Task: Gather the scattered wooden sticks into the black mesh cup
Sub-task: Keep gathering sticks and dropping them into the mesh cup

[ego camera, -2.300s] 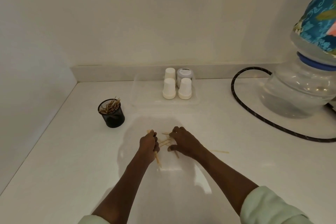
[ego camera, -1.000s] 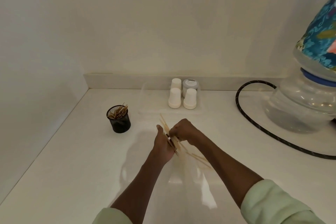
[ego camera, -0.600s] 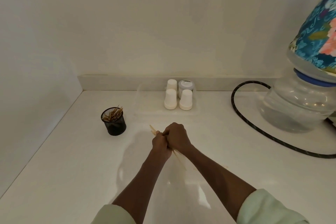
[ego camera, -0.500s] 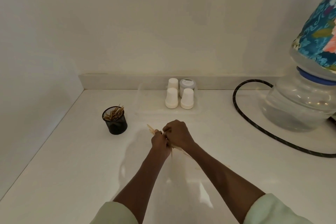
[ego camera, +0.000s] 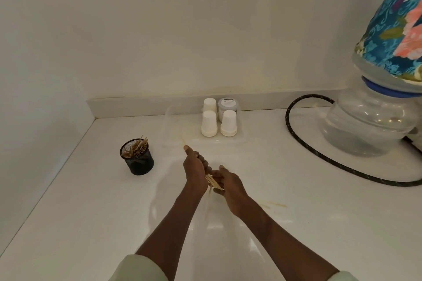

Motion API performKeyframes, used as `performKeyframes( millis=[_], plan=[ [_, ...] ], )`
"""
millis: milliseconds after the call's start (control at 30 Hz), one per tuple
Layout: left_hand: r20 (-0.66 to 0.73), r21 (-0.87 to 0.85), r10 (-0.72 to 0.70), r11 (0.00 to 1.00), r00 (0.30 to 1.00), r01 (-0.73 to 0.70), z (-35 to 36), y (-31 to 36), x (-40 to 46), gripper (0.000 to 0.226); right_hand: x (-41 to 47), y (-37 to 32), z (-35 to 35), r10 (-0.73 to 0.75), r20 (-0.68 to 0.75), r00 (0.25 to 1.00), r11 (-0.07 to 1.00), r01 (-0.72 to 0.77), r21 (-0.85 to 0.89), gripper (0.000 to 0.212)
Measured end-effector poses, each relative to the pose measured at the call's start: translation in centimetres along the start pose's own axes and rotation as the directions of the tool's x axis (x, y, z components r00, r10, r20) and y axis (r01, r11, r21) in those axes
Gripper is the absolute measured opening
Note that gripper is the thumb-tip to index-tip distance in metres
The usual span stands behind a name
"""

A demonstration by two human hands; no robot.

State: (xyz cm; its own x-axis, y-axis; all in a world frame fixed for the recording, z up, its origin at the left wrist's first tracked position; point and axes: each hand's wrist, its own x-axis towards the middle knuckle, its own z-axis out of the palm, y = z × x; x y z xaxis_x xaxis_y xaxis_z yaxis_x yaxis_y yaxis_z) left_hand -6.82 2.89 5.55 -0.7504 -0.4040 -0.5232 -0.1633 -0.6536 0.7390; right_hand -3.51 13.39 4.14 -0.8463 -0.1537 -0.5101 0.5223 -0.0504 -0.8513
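Fingers of left hand clamped on a bundle of wooden sticks; right hand pinches its near end. Black mesh cup left of the hands, part-filled. Two loose sticks on worktop, right.

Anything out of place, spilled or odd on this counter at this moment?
One thing: a thin pale wooden stick lies loose on the white counter right of the right hand, outside the bundle of wooden sticks that the left hand grips. The black mesh cup stands upright.
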Motion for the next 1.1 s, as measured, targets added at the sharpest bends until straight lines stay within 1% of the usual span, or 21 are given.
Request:
performKeyframes(
  millis=[67,133,233,300,333,400,467,533,567,633,733,767,833,867,900,933,967,1033,1067,1100],
  plan=[
    [0.053,0.066,0.010,0.998,0.999,-0.014,0.1,0.1,-0.3,0.049,0.1,-0.2,0.0,-0.045,0.044,0.998,0.999,0.044,0.022,0.047],
    [0.119,0.133,-0.020,0.991,0.993,0.004,0.2,0.1,-0.5,0.049,0.4,-1.4,-0.2,-0.153,0.043,0.987,0.988,0.154,-0.015,0.044],
    [0.228,0.215,-0.149,0.971,0.962,0.099,0.0,0.0,-0.9,0.048,1.2,-4.9,-0.5,-0.358,0.057,0.932,0.919,0.363,-0.152,0.040],
    [0.290,0.278,-0.222,0.950,0.931,0.140,-0.1,-0.1,-1.2,0.049,1.7,-7.6,-0.6,-0.445,0.099,0.890,0.862,0.456,-0.221,0.039],
    [0.319,0.307,-0.253,0.939,0.914,0.153,-0.1,0.0,-1.3,0.050,2.0,-8.9,-0.7,-0.464,0.121,0.877,0.837,0.479,-0.265,0.041],
    [0.356,0.343,-0.311,0.921,0.881,0.187,0.0,0.1,-1.4,0.053,2.6,-11.0,-0.8,-0.440,0.177,0.880,0.764,0.471,-0.441,0.054],
    [0.377,0.346,-0.352,0.912,0.856,0.223,0.1,0.4,-1.4,0.055,3.2,-11.9,-1.1,-0.333,0.252,0.909,0.682,0.417,-0.601,0.066],
    [0.385,0.322,-0.360,0.915,0.850,0.242,0.2,0.8,-1.3,0.055,3.4,-11.6,-1.3,-0.252,0.319,0.913,0.668,0.403,-0.625,0.068],
    [0.380,0.308,-0.353,0.920,0.855,0.243,0.2,1.0,-1.2,0.054,3.4,-11.1,-1.3,-0.237,0.336,0.911,0.678,0.403,-0.615,0.066],
    [0.357,0.289,-0.340,0.926,0.870,0.243,0.1,1.1,-1.0,0.052,3.5,-10.1,-1.3,-0.252,0.341,0.906,0.682,0.416,-0.601,0.063],
    [0.320,0.299,-0.338,0.922,0.885,0.244,-0.4,1.1,-0.7,0.049,3.9,-8.7,-2.0,-0.316,0.304,0.899,0.634,0.439,-0.637,0.051],
    [0.303,0.323,-0.337,0.917,0.892,0.236,-0.6,1.1,-0.6,0.048,4.0,-8.4,-2.6,-0.340,0.298,0.892,0.599,0.449,-0.663,0.045],
    [0.261,0.427,-0.311,0.886,0.914,0.180,-1.1,0.9,-0.4,0.046,4.2,-7.7,-4.5,-0.352,0.333,0.875,0.469,0.473,-0.745,0.034],
    [0.240,0.512,-0.281,0.850,0.929,0.124,-1.5,0.8,-0.3,0.046,4.2,-7.3,-5.6,-0.320,0.361,0.876,0.392,0.469,-0.791,0.030],
    [0.226,0.613,-0.244,0.788,0.943,0.057,-1.9,0.6,-0.2,0.047,4.1,-7.0,-6.7,-0.261,0.376,0.889,0.329,0.448,-0.831,0.029],
    [0.220,0.718,-0.204,0.696,0.954,-0.017,-2.4,0.4,-0.1,0.048,4.0,-6.7,-7.7,-0.185,0.373,0.909,0.293,0.414,-0.862,0.033],
    [0.215,0.812,-0.167,0.579,0.962,-0.080,-2.9,0.2,-0.1,0.048,3.7,-6.3,-8.6,-0.113,0.359,0.927,0.271,0.376,-0.886,0.038],
    [0.191,0.930,-0.085,0.334,0.978,-0.153,-3.8,-0.2,0.0,0.045,3.1,-5.6,-9.9,-0.001,0.318,0.948,0.218,0.310,-0.925,0.048],
    [0.179,0.963,-0.034,0.209,0.983,-0.169,-4.2,-0.5,-0.1,0.052,2.8,-5.2,-10.4,0.038,0.295,0.955,0.175,0.284,-0.943,0.055],
    [0.185,0.979,0.008,0.087,0.983,-0.185,-4.6,-0.7,-0.2,0.064,2.5,-4.8,-10.9,0.068,0.276,0.959,0.114,0.268,-0.957,0.062]
  ],
)
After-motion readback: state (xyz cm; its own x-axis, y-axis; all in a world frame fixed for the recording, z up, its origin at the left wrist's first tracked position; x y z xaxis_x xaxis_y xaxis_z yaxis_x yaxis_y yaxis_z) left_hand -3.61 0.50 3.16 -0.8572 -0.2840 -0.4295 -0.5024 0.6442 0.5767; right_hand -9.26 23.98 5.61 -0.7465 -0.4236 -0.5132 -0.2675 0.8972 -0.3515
